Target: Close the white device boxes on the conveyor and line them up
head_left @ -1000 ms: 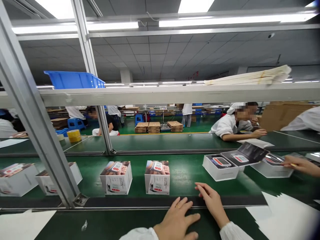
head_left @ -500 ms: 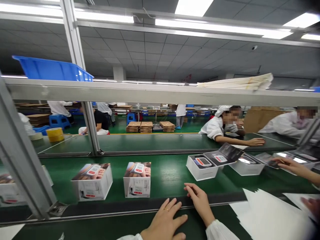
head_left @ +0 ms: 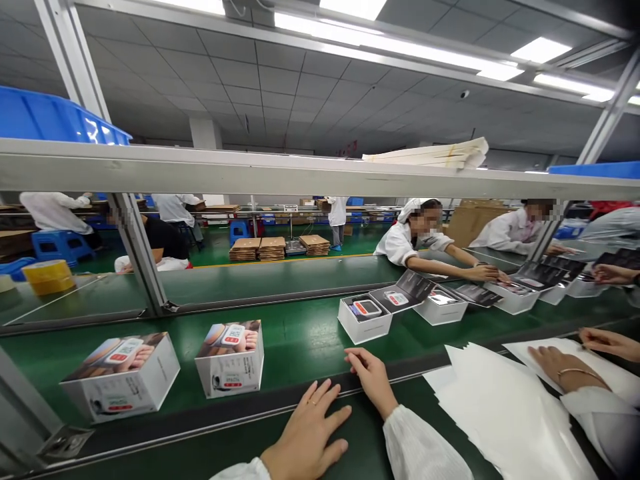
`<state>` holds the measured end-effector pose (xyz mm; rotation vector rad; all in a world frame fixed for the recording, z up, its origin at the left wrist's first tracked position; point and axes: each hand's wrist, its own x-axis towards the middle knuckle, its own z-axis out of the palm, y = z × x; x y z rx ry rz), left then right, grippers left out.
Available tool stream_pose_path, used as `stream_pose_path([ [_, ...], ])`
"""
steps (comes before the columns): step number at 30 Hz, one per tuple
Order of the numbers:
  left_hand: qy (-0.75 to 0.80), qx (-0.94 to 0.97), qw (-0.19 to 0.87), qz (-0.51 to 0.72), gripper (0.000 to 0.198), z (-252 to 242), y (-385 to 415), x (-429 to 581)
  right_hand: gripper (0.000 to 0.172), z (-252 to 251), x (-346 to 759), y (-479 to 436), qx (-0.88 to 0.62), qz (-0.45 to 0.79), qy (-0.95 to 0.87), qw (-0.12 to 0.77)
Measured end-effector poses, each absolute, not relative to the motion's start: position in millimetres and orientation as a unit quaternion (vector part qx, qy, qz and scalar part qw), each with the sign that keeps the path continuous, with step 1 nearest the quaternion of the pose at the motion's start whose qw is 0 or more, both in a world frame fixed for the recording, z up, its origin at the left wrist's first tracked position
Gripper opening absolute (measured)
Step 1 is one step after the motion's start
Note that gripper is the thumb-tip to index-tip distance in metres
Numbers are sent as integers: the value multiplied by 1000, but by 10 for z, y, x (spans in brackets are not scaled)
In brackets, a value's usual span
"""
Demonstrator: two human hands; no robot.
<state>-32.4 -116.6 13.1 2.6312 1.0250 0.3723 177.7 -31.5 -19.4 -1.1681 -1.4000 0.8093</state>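
My left hand [head_left: 311,430] rests at the near edge of the green conveyor belt [head_left: 300,313]. Its fingers are spread and it holds nothing; a ring shows on one finger. Beside it, my right hand [head_left: 373,381] hovers at the belt edge, empty, with loosely bent fingers. Ahead of my right hand stands an open white box [head_left: 365,327] with a blood pressure monitor [head_left: 366,307] inside and its dark-lined lid folded out to the right. To the left on the belt are two closed printed boxes, one nearer [head_left: 230,360] and one farther left [head_left: 125,377].
White paper sheets [head_left: 500,413] lie fanned on the right, beside a co-worker's hands [head_left: 570,370]. More open boxes [head_left: 440,305] line the belt. Across it, another co-worker [head_left: 415,240] reaches into a box. A metal shelf beam [head_left: 300,170] spans above; an upright post stands left.
My view has turned right, so the boxes appear farther left. My hands keep nearly the same pose. The co-worker across now reaches into an open box, and the neighbour's hand lies on the paper.
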Motion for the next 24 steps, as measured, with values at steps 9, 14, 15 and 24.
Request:
stream_pose_path([
  [9,356,914,148,128,56,160,-1179,-304,46,-215,1780,-318,-495,345,-590,537],
  [14,354,914,146,131,56,139,-1181,-311,46,-270,1853,-247,-516,329,-551,567],
  [15,354,914,147,133,55,136,-1182,-314,47,-264,1915,-185,-540,303,-518,590],
  [24,355,915,153,117,55,53,-1103,-337,54,-131,2359,692,-581,284,-390,656],
])
